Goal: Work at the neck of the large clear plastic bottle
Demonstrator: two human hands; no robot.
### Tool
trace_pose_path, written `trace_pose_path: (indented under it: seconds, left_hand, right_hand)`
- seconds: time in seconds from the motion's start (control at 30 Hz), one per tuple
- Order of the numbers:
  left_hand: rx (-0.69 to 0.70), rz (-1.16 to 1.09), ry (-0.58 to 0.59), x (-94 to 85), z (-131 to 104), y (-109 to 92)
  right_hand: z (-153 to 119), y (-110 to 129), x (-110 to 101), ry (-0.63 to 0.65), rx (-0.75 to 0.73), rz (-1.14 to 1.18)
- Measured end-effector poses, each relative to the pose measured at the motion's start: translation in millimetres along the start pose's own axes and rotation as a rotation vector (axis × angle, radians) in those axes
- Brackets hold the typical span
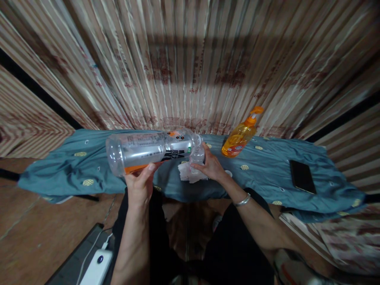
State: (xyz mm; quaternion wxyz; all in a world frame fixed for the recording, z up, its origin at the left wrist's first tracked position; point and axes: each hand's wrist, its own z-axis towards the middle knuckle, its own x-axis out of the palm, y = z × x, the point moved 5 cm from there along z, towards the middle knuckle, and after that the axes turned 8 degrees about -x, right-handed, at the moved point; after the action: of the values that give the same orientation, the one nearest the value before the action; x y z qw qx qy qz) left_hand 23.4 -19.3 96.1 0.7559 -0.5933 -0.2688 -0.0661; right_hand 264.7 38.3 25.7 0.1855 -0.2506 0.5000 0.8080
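Observation:
A large clear plastic bottle [148,149] with a silver, black and orange label lies nearly level above the cloth, its neck to the right. My left hand [141,185] grips it from below near its base. At the neck, my right hand [210,164] has its fingers wrapped round a smaller clear plastic bottle [196,155], whose top meets the large bottle's mouth. Whether the two touch is hard to tell. Beneath the small bottle, a crumpled white tissue [190,173] rests on the cloth.
A yellow-orange pump bottle [237,140] leans on the blue cloth [261,174] to the right. Farther right lies a dark flat device [303,176]. A white power bank [97,267] with a cable sits at the lower left. A striped curtain [190,59] hangs behind.

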Motion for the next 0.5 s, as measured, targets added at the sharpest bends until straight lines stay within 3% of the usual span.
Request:
trace_pose_path:
  seconds: [0.5]
  left_hand:
    - [-0.002,-0.002,0.007,-2.4,0.9,2.1]
  right_hand:
    - [0.0,-0.8,0.5,0.015,0.011,-0.031]
